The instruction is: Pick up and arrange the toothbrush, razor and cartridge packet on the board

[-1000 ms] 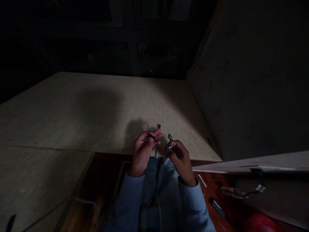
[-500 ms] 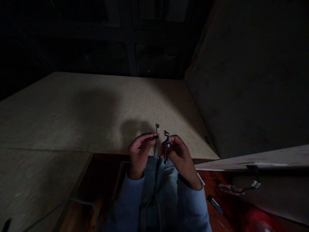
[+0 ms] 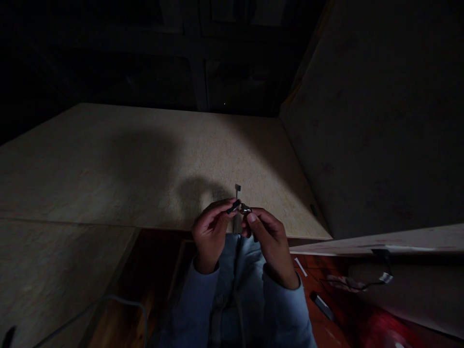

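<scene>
My left hand [image 3: 213,229] pinches a small dark oblong piece, like a razor cartridge [image 3: 234,207], between thumb and fingertips. My right hand [image 3: 267,234] is closed on a shiny metal handle [image 3: 246,209] with a bent head. That head is close beside the black piece; whether they touch I cannot tell. Fingers hide much of the metal handle. Behind the hands, a slim pale stick with a dark block at its far end [image 3: 238,187] lies at the table's front edge, partly covered by my left fingertips.
Both hands are over the front edge of the pale table [image 3: 145,159]. A grey panel [image 3: 366,121] rises on the right, with a small dark green item [image 3: 313,210] near its foot. A grey cable [image 3: 108,297] curves at lower left. A dark-and-light stick [image 3: 322,305] lies on the reddish floor.
My right hand has turned the metal handle, bringing its head leftward and down beside the black piece. My left hand has tilted the black piece from level to slanted.
</scene>
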### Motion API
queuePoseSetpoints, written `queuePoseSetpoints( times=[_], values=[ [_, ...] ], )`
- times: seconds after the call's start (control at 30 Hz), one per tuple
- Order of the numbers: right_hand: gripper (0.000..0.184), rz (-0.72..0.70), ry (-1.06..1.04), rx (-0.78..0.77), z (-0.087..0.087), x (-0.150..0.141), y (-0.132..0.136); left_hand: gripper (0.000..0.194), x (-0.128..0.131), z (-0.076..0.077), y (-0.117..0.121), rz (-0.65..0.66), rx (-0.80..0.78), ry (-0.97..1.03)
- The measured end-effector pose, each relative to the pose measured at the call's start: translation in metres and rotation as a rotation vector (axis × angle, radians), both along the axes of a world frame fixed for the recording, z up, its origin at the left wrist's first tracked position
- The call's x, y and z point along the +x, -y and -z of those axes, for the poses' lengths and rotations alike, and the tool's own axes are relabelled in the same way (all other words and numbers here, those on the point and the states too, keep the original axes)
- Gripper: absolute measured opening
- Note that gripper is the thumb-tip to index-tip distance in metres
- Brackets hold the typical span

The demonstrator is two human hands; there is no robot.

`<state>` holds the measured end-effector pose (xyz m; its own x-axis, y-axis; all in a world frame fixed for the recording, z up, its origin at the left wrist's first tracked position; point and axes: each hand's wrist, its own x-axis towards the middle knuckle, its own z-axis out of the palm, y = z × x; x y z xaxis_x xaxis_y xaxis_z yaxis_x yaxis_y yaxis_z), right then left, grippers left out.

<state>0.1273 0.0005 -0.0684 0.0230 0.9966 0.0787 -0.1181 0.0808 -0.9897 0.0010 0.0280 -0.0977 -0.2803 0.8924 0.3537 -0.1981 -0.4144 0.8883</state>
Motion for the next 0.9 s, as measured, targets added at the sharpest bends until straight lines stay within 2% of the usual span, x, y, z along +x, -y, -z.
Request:
queuePoseSetpoints(
  times=[0.17, 0.47, 0.73, 0.9],
  values=[
    [0.018, 0.040, -0.041, -0.002, 0.004, -0.002, 0.001, 0.018, -0.002, 0.012, -0.002, -0.002, 0.160, -0.090],
    [0.013, 0.070, -0.043, 0.078, 0.011, -0.009, 0.004, 0.026, 0.000, 0.010, 0.001, -0.042, 0.197, -0.176],
    [0.017, 0.077, 0.010, 0.114, 0.014, -0.007, 0.003, 0.028, -0.001, 0.007, 0.000, -0.016, 0.193, -0.140],
    [0.018, 0.092, 0.042, 0.122, 0.013, -0.005, 0.003, 0.026, 0.002, 0.008, -0.002, 0.043, 0.180, -0.049]
  ],
)
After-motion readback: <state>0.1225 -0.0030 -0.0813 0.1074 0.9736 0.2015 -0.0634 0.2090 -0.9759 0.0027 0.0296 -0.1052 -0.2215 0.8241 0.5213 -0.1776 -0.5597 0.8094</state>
